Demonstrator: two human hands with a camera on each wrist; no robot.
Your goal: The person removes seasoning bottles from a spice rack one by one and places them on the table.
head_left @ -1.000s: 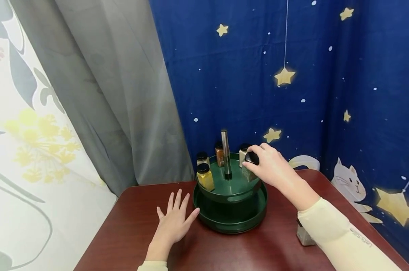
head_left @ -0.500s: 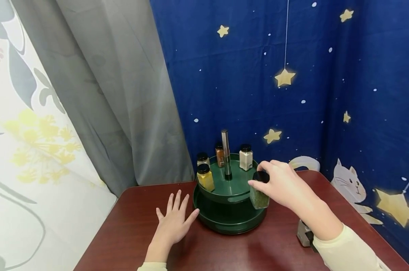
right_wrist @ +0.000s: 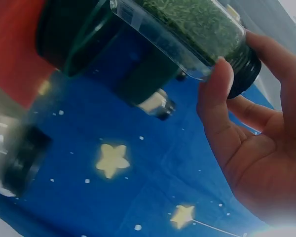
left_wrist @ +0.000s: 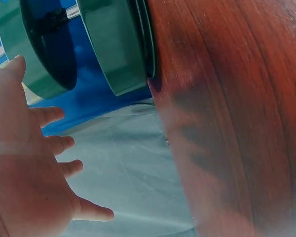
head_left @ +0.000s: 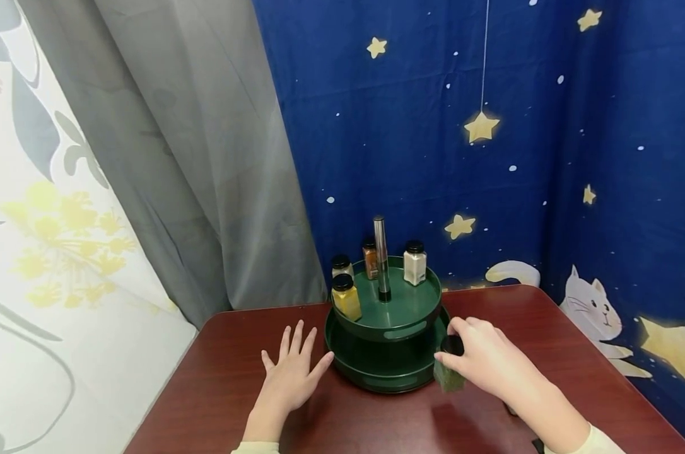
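My right hand (head_left: pixel 484 356) pinches the black lid of a spice jar (head_left: pixel 448 378) between thumb and fingers, just off the lower right rim of a green two-tier turntable (head_left: pixel 354 328). Dried green herb flakes fill the clear jar (right_wrist: pixel 197 34) in the right wrist view. On the upper tier stand a yellow spice jar (head_left: pixel 347 305), a pale one (head_left: pixel 342 270) behind it, an orange-brown one (head_left: pixel 371 263) and a white one (head_left: pixel 415 268). To the turntable's left, my left hand (head_left: pixel 290 373) has its fingers spread and holds nothing; its thumb tip is near the lower tier.
A metal post (head_left: pixel 381 258) rises from the turntable's middle. Another black-lidded jar (right_wrist: pixel 24 160) shows blurred in the right wrist view, mostly hidden by my right forearm in the head view. Curtains (head_left: pixel 263 189) hang behind the reddish-brown table (head_left: pixel 376 422).
My right hand has lifted the herb jar off the upper tier and brought it right and down toward me, uncovering the white jar. My left hand has stayed put.
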